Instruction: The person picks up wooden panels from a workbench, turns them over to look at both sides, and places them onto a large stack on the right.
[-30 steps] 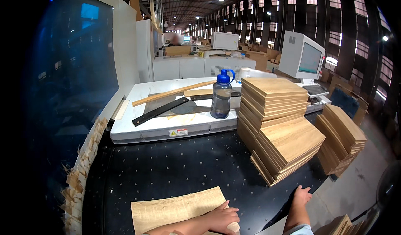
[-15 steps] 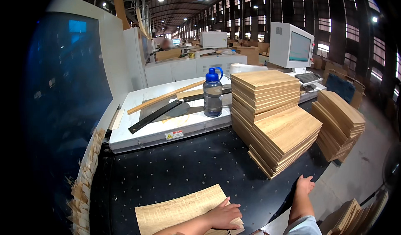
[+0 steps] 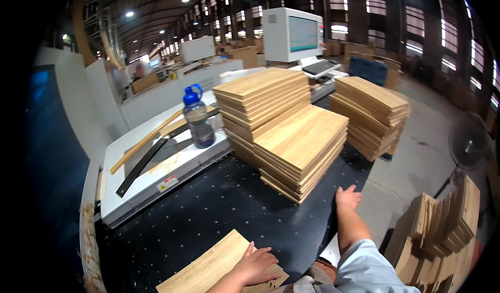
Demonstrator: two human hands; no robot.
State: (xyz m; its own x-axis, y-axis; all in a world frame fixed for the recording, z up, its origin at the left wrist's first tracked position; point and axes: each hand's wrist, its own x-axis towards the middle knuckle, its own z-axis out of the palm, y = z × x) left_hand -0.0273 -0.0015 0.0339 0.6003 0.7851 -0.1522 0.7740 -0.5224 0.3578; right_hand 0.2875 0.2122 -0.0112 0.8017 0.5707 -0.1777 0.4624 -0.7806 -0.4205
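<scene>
A light wood-grain board [image 3: 216, 259] lies flat on the black dotted table [image 3: 172, 235] close to me. Resting on its right part is my left hand [image 3: 255, 266], fingers spread, with small dark marks on the board beside it. My right hand [image 3: 349, 196] is at the table's right edge, fingers stretched and holding nothing. Just beyond it rises a stepped stack of wooden boards [image 3: 302, 136], its rear part higher than its front. Another stack of boards [image 3: 370, 110] stands farther right on the table.
A white ledge [image 3: 112, 204] at the left carries a blue-capped water bottle [image 3: 198, 121], a black bar [image 3: 140, 168] and wood strips. Behind the stacks is a computer monitor [image 3: 297, 35]. More boards [image 3: 437, 230] stand at the lower right, below a fan [image 3: 469, 142].
My view has turned to the right, so the stacks and bottle appear farther left and more floor boards show. My left hand is still on the board, my right by the table edge.
</scene>
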